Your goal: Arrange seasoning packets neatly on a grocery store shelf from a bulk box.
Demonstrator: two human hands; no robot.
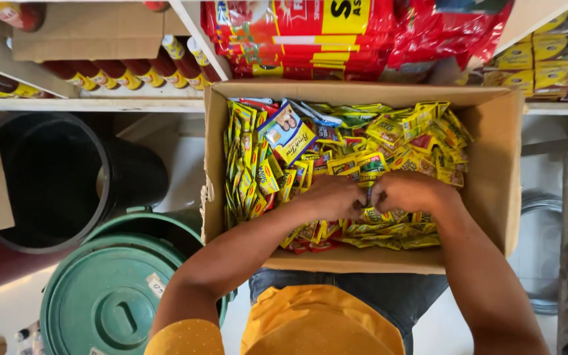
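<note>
Inside the cardboard box (494, 171), both hands, left hand (332, 195) and right hand (410, 191), met mid-heap, each grip pinching yellow sachets (369, 213); open room lay toward the box's far edge.

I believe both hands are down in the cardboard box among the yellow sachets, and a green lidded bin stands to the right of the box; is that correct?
Not quite: the green lidded bin stands to the left of the cardboard box, as the head view shows. The rest holds: the left hand and right hand are both down in the box among the yellow sachets.
</note>
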